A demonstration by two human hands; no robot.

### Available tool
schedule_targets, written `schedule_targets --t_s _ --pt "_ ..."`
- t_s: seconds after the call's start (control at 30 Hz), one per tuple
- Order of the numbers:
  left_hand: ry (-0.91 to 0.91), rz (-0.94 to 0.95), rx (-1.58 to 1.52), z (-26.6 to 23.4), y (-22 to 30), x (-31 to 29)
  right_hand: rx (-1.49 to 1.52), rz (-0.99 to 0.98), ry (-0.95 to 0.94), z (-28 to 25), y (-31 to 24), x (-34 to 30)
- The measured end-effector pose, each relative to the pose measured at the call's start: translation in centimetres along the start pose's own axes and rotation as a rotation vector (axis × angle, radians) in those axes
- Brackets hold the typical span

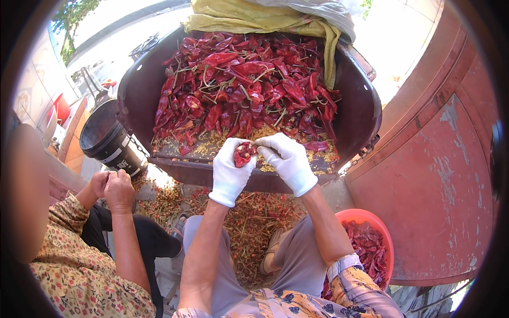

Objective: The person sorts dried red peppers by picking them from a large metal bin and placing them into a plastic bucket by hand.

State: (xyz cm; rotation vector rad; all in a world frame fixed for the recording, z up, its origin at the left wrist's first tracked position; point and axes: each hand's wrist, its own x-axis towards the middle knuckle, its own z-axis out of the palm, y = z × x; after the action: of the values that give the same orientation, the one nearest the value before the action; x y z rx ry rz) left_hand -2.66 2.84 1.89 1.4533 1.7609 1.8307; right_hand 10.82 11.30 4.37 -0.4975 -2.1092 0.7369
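A dried red chili pepper (244, 154), torn so that pale seeds show inside, is held in my white-gloved left hand (230, 169), its fingers closed around it. My right hand (287, 162), gloved in white too, pinches at the pepper's upper right edge; the exact spot between its fingertips is too small to make out. Both hands are over the near edge of a dark metal cart tray (356, 106). Just beyond them rises a large heap of dried red chilies (244, 85), many with stems. Loose yellow seeds (204, 151) lie along the tray's front.
A co-worker's bare hands (112, 185) are close together at left, beside a black bucket (101, 130). By my right leg stands a red basin (386, 233) of chilies. Stems litter the ground (254, 228). A yellow sack (249, 18) drapes the tray's far side; a red metal panel (424, 185) stands right.
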Motion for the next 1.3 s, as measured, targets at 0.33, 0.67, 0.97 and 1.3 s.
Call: schedule_targets --t_s 0.33,0.67,0.97,1.3 --pt "-0.124 -0.112 -0.171 -1.0 0.7 0.0 0.052 -0.06 -0.064 -1.0 -0.5 0.1" --pt "-0.18 -0.286 -0.386 -0.2 1.1 -0.3 0.115 0.166 0.077 0.2 -1.5 -0.5" --pt "-0.123 -0.097 -0.265 -0.7 1.1 -0.7 1.116 0.702 -0.012 1.2 -0.9 -0.8" --pt "-0.213 -0.204 -0.402 -1.6 1.7 0.1 1.843 0.811 0.261 0.7 1.1 -0.3"
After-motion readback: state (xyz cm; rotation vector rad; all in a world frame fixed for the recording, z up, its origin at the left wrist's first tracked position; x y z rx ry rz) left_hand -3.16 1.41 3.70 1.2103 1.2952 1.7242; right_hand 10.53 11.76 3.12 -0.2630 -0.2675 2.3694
